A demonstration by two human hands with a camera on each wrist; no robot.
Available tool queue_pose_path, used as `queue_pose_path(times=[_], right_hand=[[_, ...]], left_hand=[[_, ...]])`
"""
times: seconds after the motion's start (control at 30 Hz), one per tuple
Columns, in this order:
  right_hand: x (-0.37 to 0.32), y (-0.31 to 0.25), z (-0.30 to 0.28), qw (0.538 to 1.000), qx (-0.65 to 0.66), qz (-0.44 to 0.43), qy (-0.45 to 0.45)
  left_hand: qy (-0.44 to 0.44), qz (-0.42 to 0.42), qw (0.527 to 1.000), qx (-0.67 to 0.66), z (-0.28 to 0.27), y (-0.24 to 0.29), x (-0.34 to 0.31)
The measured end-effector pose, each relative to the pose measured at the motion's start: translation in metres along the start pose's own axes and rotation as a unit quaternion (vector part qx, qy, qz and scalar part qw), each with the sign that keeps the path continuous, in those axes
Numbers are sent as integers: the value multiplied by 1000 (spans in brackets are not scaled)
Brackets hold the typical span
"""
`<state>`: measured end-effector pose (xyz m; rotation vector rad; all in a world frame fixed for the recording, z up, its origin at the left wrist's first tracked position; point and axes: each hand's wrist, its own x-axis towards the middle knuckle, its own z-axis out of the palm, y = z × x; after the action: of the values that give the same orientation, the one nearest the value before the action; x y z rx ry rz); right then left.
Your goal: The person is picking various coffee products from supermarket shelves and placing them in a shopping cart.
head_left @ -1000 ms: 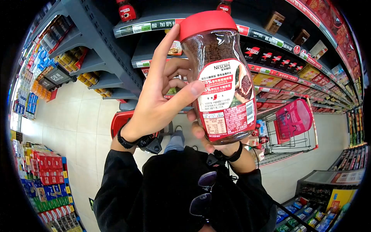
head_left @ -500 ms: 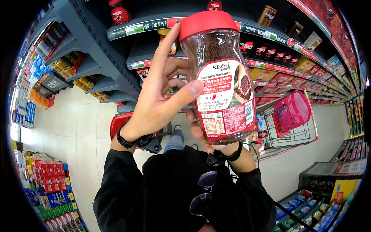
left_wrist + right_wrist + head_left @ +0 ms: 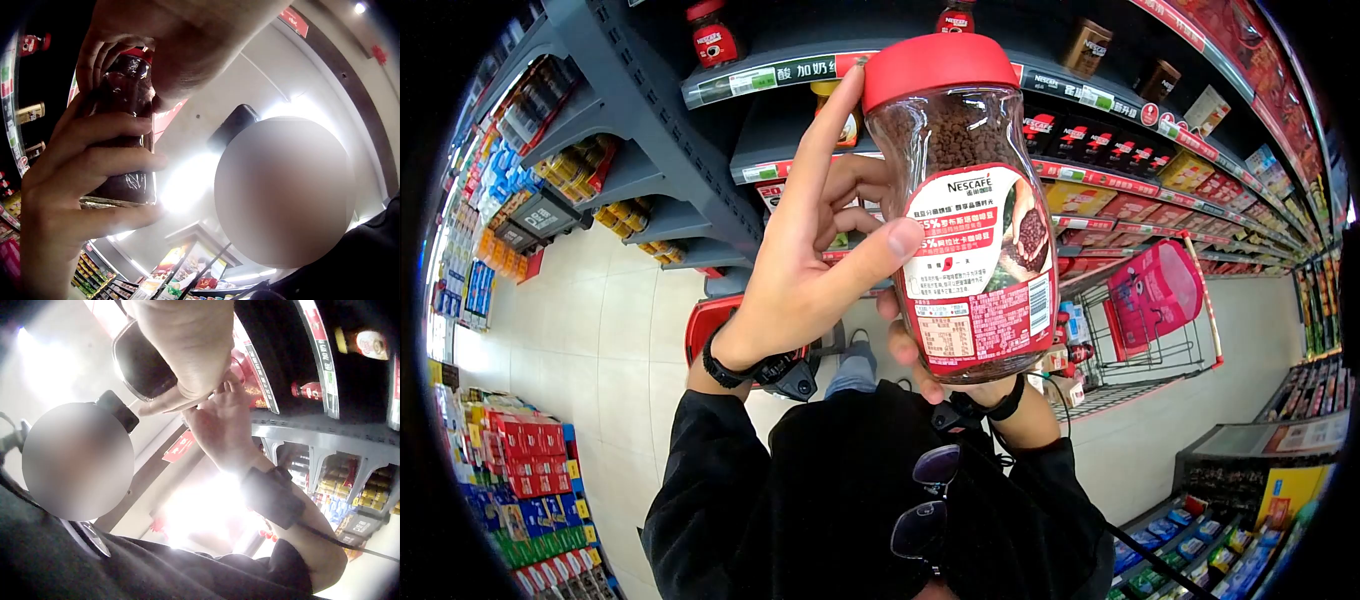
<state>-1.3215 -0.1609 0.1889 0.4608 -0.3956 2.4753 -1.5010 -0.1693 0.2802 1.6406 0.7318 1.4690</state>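
Observation:
A glass coffee jar [image 3: 970, 225] with a red lid is held up in both hands, its printed label facing the head camera. The left hand [image 3: 800, 260] grips it from the left, thumb on the label, index finger stretched up to the lid and the other fingers bent. Low down and behind the jar, the right hand [image 3: 905, 345] supports it, largely hidden there. In the left wrist view the right hand's fingers [image 3: 112, 159] wrap across the dark jar [image 3: 128, 87]. The right wrist view shows the jar's base [image 3: 144, 362] beside the right hand [image 3: 187, 344].
Grey store shelves [image 3: 800, 70] with jars and boxes rise ahead. A wire shopping cart [image 3: 1150, 375] holding a pink package [image 3: 1155, 295] stands at the right. A red basket-like object [image 3: 705, 325] is behind the left wrist. Stacked goods [image 3: 530, 455] are at lower left.
The jar has tipped slightly and sits a touch lower in the head view. Both hands keep their hold. The shelves have shifted slightly in view.

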Motion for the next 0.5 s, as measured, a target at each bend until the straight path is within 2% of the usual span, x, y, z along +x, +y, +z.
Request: queue_pose_path(times=[0.5], right_hand=[[-11,-2,9,1000,11,15,10]], left_hand=[[0,-1,1000,4,15,0,-6]])
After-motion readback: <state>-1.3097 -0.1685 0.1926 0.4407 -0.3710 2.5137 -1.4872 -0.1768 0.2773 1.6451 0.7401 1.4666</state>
